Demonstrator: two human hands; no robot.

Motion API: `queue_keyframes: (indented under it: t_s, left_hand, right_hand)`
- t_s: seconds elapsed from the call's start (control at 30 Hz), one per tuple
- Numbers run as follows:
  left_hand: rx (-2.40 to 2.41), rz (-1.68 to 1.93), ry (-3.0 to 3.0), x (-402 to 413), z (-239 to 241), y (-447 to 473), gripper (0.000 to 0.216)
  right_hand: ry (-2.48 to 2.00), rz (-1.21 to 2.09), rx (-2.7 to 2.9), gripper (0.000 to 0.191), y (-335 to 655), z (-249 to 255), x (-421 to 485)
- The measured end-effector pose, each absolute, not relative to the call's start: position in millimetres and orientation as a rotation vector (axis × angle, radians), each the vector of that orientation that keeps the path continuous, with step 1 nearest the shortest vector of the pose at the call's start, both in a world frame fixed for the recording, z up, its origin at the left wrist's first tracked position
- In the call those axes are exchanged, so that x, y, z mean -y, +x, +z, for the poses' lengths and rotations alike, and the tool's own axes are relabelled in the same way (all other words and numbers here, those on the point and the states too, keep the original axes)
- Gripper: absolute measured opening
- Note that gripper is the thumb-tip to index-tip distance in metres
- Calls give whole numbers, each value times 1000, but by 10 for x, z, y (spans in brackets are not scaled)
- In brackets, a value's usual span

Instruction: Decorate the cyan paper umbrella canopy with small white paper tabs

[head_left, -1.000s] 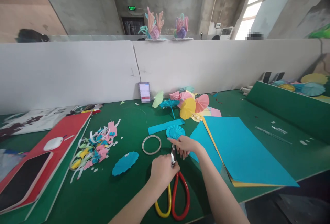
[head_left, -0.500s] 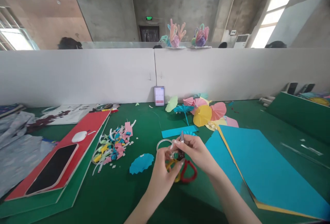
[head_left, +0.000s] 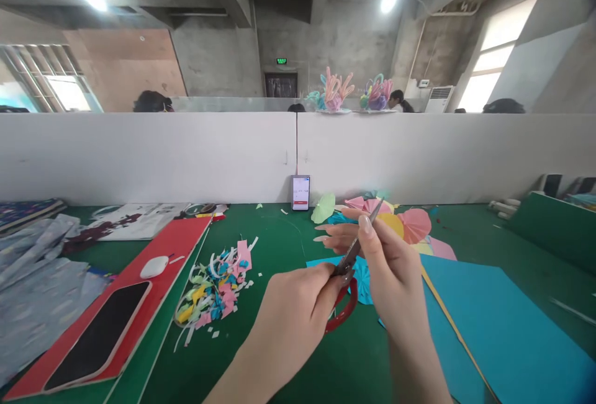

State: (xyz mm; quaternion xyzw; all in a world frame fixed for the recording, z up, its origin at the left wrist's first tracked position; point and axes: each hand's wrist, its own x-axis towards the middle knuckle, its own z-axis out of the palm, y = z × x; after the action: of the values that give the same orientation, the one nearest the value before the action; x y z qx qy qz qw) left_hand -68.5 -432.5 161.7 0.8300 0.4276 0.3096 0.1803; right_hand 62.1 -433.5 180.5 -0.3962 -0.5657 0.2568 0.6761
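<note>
Both my hands hold a pair of scissors (head_left: 357,241) up above the green table (head_left: 279,236). My left hand (head_left: 293,317) is closed around the pivot and handles, and a red handle loop (head_left: 345,314) shows below it. My right hand (head_left: 384,261) pinches the shut blades, thumb on top, the other fingers stretched out to the left. The blade tips point up and to the right. A pleated blue paper disc (head_left: 362,273) lies on the table under the hands, partly hidden.
A pile of coloured paper scraps (head_left: 216,280) lies left of the hands. Further left are a red board (head_left: 177,246), a dark phone (head_left: 100,326) and a white mouse (head_left: 154,266). Paper umbrellas (head_left: 412,224) and blue sheets (head_left: 503,323) sit right. A small phone (head_left: 300,192) leans on the white divider (head_left: 186,156).
The scissors came off the table and rose with both hands toward the camera. The right hand moved from the paper disc onto the blades. The view tilted upward.
</note>
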Motion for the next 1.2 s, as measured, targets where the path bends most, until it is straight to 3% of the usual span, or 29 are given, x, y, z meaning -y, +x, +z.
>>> queue_keyframes:
  t_s: [0.43, 0.7, 1.2]
  left_hand:
    - [-1312, 1020, 2512, 4266, 1490, -637, 26]
    - [-1304, 1005, 2465, 4331, 1552, -705, 27]
    - [-1296, 1086, 2533, 4362, 1552, -689, 26]
  right_hand:
    - [-1034, 339, 1354, 32, 501, 1626, 4082]
    - [-778, 769, 1335, 31, 554, 1695, 4167]
    - [-807, 674, 1291, 30, 439, 1656, 4199]
